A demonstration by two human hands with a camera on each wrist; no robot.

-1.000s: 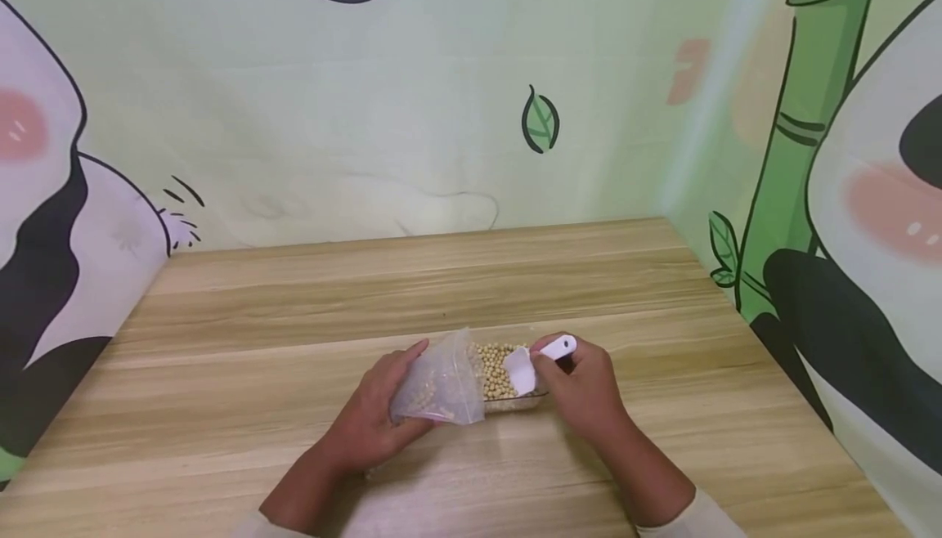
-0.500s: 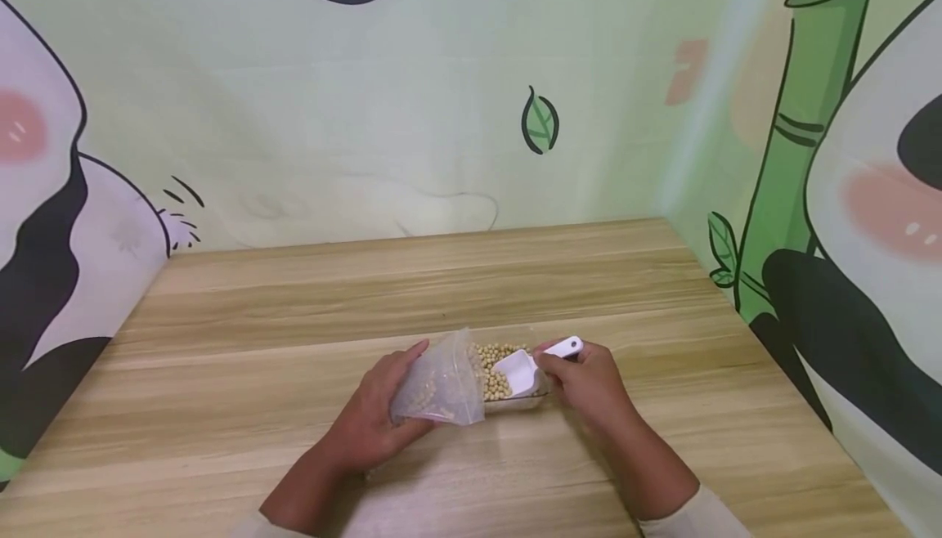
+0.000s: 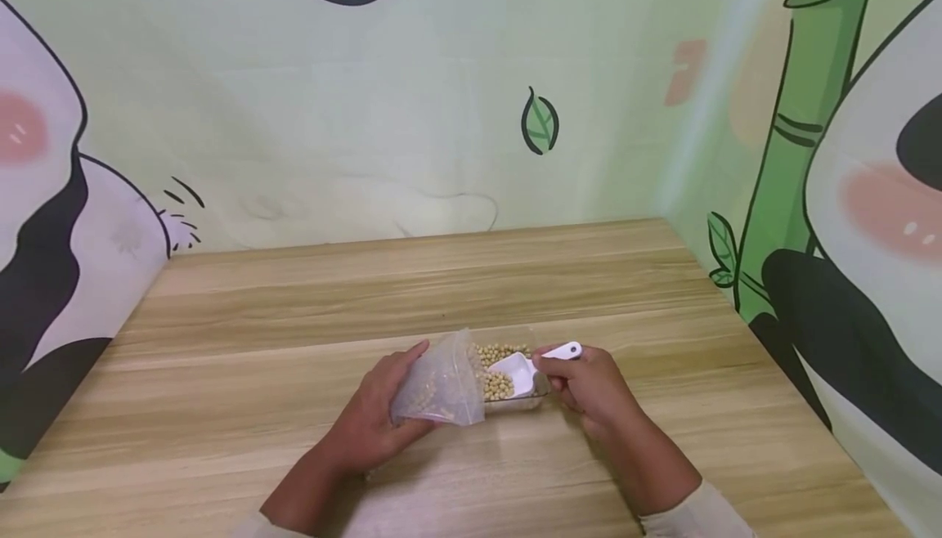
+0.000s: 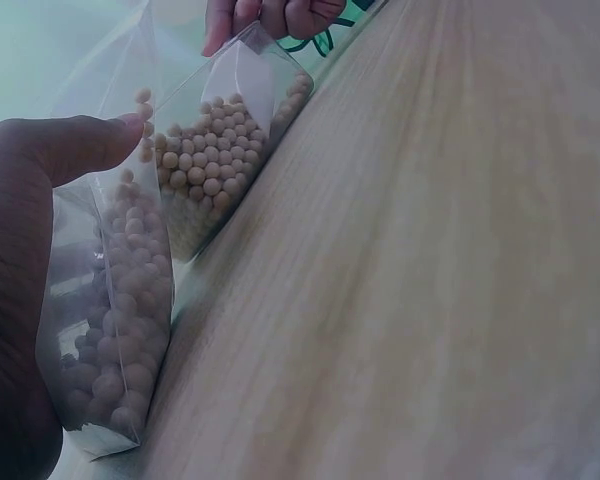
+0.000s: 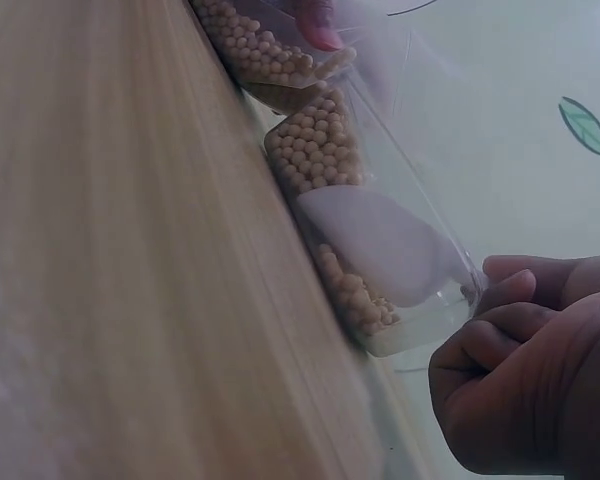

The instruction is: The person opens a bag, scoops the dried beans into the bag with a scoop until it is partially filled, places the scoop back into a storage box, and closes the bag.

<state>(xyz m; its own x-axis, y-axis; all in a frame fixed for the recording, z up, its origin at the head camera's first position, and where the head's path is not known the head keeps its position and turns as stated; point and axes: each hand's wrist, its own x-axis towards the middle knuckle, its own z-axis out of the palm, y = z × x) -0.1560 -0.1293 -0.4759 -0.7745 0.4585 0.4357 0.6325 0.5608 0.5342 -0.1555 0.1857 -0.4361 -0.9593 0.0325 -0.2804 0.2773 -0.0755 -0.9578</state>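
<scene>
My left hand grips a clear zip bag of soybeans, fingers and thumb around its sides, its mouth turned toward a clear rectangular box. In the left wrist view the beans fill the lower bag, and a few lie near its mouth by my thumb. Soybeans also lie in the box. A white scoop dips into them, its bowl against the beans. Its handle is pinched between thumb and fingers of my right hand, at the box's right end.
The box stands on a wood-grain table. A pale green backdrop with printed leaves rises behind, and printed pandas and bamboo flank both sides.
The scoop first moved right, then slid slightly left and lower into the beans, its bowl lying flatter and beans now gathered in front of it. My left hand and bag stayed in place.
</scene>
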